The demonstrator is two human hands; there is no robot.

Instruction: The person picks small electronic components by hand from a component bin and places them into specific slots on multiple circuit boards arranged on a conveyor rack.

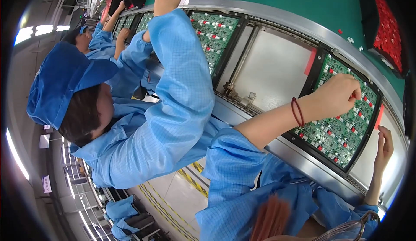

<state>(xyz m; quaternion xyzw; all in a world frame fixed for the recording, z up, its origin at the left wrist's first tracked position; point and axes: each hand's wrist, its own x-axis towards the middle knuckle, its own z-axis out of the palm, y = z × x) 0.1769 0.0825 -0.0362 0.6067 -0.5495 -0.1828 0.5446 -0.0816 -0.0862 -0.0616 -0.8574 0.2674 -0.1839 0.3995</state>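
Over on the conveyor line, the left hand point(336, 95) is pressing down on the green circuit board point(342, 130), fingertips pinched together as if around one of the small red parts, though I can't tell for sure. Its tray's long axis is running away up-left. Right hand point(384, 143) is hovering just beside the board's right edge, fingers loosely straight.

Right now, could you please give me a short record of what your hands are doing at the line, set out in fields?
Left hand: fingertips pressed on the green circuit board among small red parts
Right hand: raised beside the board's right edge, fingers straight, holding nothing
Left wrist: dark red band
Board holder: black frame on a grey conveyor
Neighbour: person in a blue cap, arm reaching up
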